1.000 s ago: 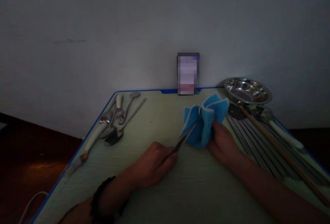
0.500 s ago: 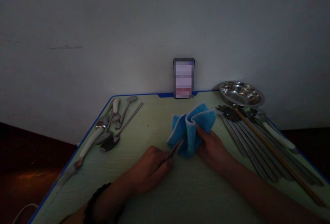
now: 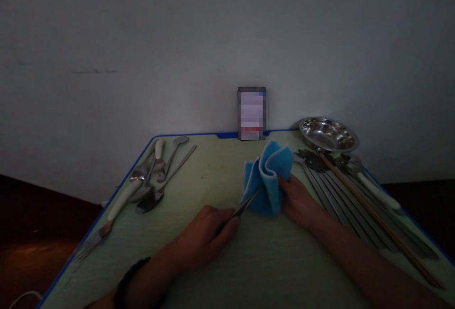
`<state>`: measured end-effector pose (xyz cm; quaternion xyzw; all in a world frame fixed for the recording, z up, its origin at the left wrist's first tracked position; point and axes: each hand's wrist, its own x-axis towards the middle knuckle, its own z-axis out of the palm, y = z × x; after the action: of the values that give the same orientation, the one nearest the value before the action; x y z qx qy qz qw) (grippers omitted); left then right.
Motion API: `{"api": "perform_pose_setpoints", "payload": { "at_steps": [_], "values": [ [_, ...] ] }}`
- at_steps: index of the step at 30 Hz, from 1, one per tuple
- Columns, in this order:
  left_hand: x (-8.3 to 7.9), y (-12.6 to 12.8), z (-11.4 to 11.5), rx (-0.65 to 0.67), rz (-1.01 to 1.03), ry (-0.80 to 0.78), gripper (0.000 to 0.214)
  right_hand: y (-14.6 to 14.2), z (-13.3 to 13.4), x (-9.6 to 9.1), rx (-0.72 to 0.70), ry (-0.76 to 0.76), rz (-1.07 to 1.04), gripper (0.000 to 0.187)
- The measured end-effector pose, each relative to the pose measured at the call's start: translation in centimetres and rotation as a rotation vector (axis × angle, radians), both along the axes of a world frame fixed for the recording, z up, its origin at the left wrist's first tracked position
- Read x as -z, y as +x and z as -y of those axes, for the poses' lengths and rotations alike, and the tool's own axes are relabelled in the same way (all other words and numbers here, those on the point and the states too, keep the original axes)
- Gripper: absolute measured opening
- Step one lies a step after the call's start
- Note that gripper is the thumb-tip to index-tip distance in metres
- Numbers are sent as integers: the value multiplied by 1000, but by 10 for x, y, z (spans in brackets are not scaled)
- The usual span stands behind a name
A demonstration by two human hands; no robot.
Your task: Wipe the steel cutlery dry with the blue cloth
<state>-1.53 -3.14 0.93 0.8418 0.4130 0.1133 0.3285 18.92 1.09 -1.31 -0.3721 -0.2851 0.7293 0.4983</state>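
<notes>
Near the middle of the table, my left hand (image 3: pixel 209 235) is closed around one end of a slim metal utensil (image 3: pixel 248 203). The utensil's far end goes into the folds of a blue cloth (image 3: pixel 267 183) with a pale edge, so its kind is hidden. My right hand (image 3: pixel 298 200) grips that cloth from the right side, thumb toward me and the other fingers mostly behind it. The cloth is bunched and stands up in several folds around the utensil.
On the left lie several spoons and forks, among them a white-handled fork (image 3: pixel 122 200) and a dark spoon (image 3: pixel 151 202). A steel bowl (image 3: pixel 329 134), wooden chopsticks (image 3: pixel 377 214) and several metal utensils (image 3: pixel 341 195) are on the right. A phone (image 3: pixel 251 113) leans against the wall.
The cloth and my right hand have shifted slightly right along the utensil, and more of its metal shows. My left hand stays nearly in place. The view has tilted slightly.
</notes>
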Motion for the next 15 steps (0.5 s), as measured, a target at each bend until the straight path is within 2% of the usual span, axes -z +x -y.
{"api": "perform_pose_setpoints", "payload": {
  "at_steps": [4,9,15],
  "values": [
    [-1,2,0,7,-18,24,32,1,0,4,-83,33,64,30],
    [-2,3,1,15,-45,64,31,0,1,6,-29,89,174,43],
    [-2,2,2,30,-65,83,31,-2,-6,2,110,-142,-79,29]
  ]
}}
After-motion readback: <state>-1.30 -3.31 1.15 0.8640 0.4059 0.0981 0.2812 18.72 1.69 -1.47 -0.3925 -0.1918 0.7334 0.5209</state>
